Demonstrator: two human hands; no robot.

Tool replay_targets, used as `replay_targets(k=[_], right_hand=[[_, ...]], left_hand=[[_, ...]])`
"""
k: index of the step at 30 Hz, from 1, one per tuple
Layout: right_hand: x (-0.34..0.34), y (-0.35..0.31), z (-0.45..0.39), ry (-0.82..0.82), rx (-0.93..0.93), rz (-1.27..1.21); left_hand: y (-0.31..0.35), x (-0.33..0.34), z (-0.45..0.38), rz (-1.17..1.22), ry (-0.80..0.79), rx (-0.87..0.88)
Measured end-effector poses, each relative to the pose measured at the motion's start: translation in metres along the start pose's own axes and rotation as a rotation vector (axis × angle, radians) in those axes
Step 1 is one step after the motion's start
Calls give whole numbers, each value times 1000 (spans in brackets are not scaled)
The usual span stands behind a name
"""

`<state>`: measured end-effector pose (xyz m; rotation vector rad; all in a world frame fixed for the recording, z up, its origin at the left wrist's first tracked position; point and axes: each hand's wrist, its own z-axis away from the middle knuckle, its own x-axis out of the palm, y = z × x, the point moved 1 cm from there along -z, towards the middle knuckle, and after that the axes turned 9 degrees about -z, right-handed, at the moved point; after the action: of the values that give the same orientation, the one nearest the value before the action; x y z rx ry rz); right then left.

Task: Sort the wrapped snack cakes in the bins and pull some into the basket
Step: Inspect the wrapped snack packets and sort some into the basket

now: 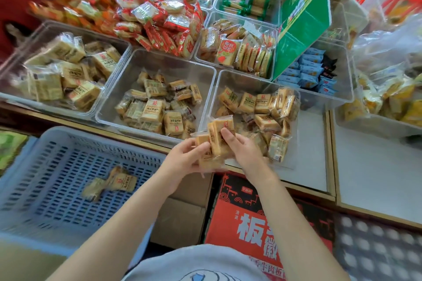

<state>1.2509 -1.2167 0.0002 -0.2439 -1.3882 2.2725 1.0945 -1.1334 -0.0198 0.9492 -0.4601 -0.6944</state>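
Fingers: while curled from both sides, left fingers [201, 147] and right fingers [228, 134] pinching a small stack of tan, clear-wrapped snack cakes [218, 138].
Left hand [185, 157]: cupped under the stack's near end, likely to keep the slippery wrappers from fanning apart.
Right hand [245, 151]: thumb on top, squaring the stack.
Held cakes: over the near rim of the right clear plastic bin [294, 125], loose cakes just beyond the fingers.
Middle clear bin [159, 59]: same cakes, jumbled.
Blue slotted plastic basket [57, 166]: left of the hands and lower, two wrapped cakes [112, 183] inside.
Judgement: stack gathered tight for one carry leftward into the basket.
Table [315, 155]: carrying the bins.
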Motion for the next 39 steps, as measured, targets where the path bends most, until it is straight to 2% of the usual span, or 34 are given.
replay_targets(k=[7,14,18,27,39], right_hand=[[41,11,24,62,20,-230],[90,20,38,-92,107,-124],[110,22,41,-23,94,-24],[127,21,53,-35,57,-32],[128,14,57,147,-25,71]], left_hand=[[-13,-61,44,144,10,-62],[-13,-89,65,145,53,-66],[-14,-97,71,159,68,-54],[-18,-105,77,113,172,-68],[-8,-98,79,146,270,-57]])
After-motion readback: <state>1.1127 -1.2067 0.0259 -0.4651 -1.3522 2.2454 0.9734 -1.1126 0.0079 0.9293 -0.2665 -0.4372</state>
